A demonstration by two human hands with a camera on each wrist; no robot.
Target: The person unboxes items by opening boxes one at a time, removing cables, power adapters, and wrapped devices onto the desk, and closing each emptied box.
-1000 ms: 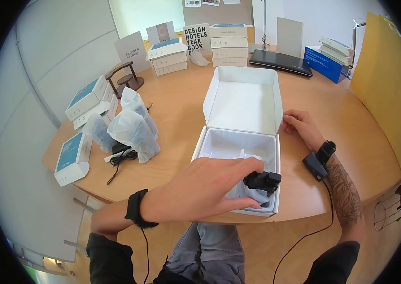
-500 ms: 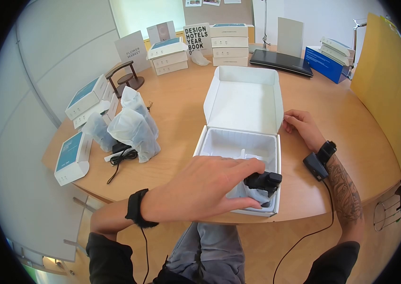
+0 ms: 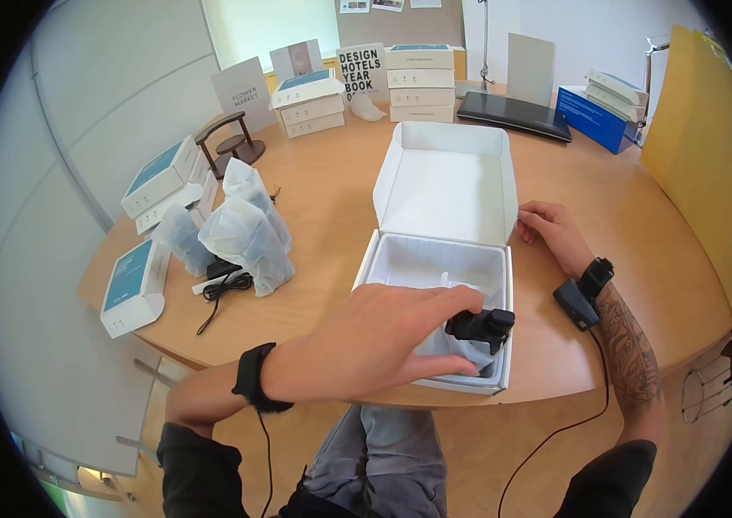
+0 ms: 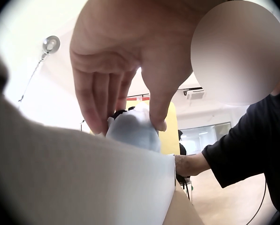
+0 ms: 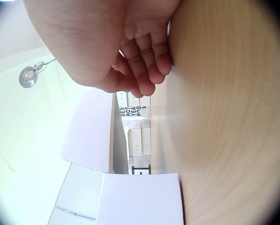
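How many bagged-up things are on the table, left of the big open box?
3: the left bag, the front bag right of it, and the back bag behind that one. More could be hidden behind them.

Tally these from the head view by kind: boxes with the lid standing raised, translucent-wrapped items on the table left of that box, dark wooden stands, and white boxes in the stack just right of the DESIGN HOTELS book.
Raised-lid box: 1
Wrapped items: 3
Dark wooden stand: 1
Stacked white boxes: 4
Total: 9
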